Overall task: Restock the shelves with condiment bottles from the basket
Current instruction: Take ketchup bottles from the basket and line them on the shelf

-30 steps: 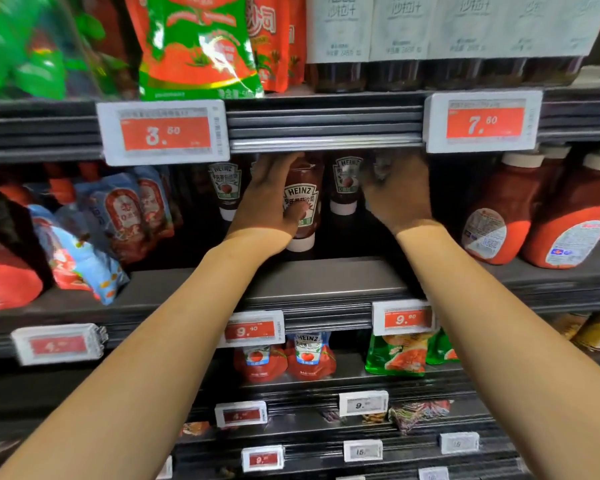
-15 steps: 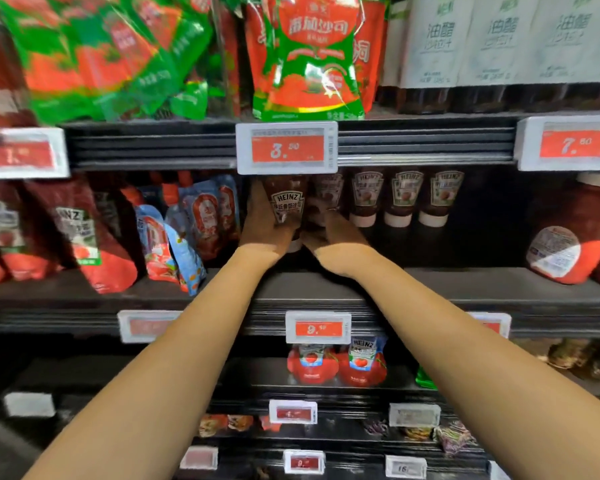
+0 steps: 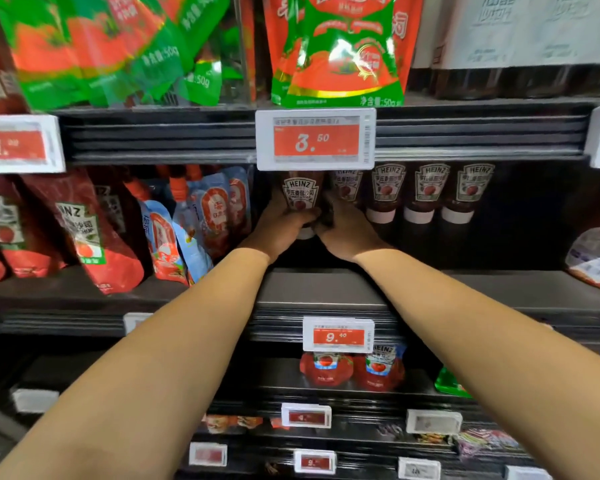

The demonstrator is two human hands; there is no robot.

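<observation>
Closer now, both hands (image 3: pixel 326 226) grip ketchup bottle (image 3: pixel 300 199) beside pouches (image 3: pixel 201 216).

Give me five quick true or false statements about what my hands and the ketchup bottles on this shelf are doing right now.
1. The left hand grips a Heinz ketchup bottle. True.
2. The held bottle stands cap up. False: its white cap points down.
3. Three more Heinz bottles stand in a row to the right of the hands. True.
4. The price tag above the hands reads 7.80. False: it reads 3.50.
5. The right hand hangs away from the shelf. False: it reaches in beside the left hand, close against the bottles.
</observation>
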